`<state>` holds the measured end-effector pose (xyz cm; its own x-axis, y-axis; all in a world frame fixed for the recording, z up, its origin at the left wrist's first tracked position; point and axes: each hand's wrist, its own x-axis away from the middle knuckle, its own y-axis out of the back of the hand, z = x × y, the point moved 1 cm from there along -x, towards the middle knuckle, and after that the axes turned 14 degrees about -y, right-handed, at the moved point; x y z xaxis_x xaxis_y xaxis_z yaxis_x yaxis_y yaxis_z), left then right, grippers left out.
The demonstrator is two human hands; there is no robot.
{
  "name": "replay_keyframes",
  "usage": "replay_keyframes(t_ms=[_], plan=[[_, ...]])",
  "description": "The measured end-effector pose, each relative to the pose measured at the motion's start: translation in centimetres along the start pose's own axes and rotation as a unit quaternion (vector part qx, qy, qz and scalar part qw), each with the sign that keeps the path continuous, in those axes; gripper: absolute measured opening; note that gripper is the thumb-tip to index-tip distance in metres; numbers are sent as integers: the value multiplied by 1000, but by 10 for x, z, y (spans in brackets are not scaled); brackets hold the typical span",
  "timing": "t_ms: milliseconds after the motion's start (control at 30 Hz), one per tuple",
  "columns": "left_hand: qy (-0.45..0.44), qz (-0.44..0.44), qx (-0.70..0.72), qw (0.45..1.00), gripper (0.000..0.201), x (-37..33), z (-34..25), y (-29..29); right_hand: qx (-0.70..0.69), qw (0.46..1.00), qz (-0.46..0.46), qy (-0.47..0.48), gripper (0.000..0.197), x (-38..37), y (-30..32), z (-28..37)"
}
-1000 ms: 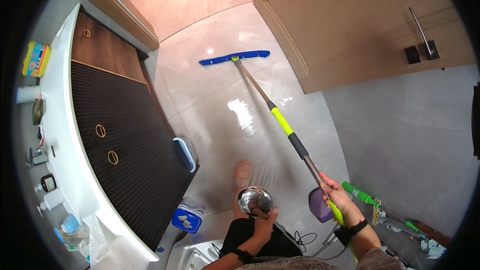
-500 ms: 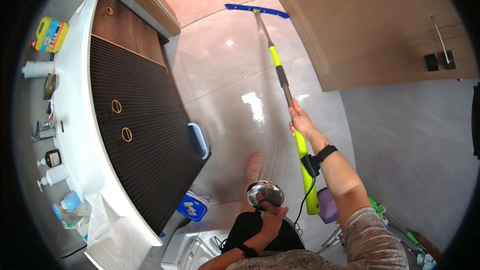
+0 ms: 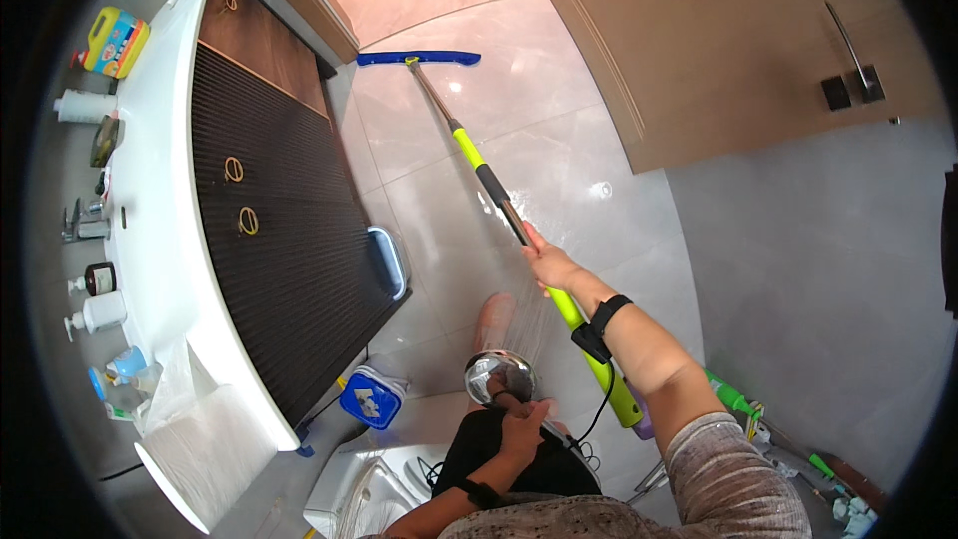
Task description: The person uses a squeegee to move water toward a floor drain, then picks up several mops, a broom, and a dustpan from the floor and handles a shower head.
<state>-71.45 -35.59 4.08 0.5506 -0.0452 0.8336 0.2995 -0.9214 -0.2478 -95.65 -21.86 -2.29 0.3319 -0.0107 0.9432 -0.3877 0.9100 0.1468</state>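
Observation:
My right hand (image 3: 549, 265) is wrapped round the pole of a long-handled floor squeegee (image 3: 486, 180), which has lime-green and grey grip sections. Its blue blade (image 3: 419, 58) lies on the wet tile floor near the doorway, its left end close to the door frame. Low in the view, my left hand (image 3: 521, 431) grips a round chrome shower head (image 3: 489, 375) by its handle. Thin streaks of water fan out from the shower head over the floor beside my bare foot (image 3: 493, 319).
Along the left runs a white washbasin counter (image 3: 150, 200) with several bottles over a dark ribbed cabinet (image 3: 284, 230). A pale basin (image 3: 389, 262) and a blue-lidded tub (image 3: 372, 399) stand near it. A wooden door (image 3: 738, 50) is at the right, with cleaning tools (image 3: 733, 394) below.
The squeegee blade has swept left across the floor, from near the door to the opposite door frame. My right hand moved left with the pole; the shower head shifted slightly left.

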Motion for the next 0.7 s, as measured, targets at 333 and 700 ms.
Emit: replay_keyframes(t_ms=[333,700], plan=[[-126,-14,-19,992,18,25,40,21,2,998,-7,-63,48,128,56,-237],[-324,37,-68,943,13,80,55,-27,31,980,-152,-125,53,426,-60,-627]])
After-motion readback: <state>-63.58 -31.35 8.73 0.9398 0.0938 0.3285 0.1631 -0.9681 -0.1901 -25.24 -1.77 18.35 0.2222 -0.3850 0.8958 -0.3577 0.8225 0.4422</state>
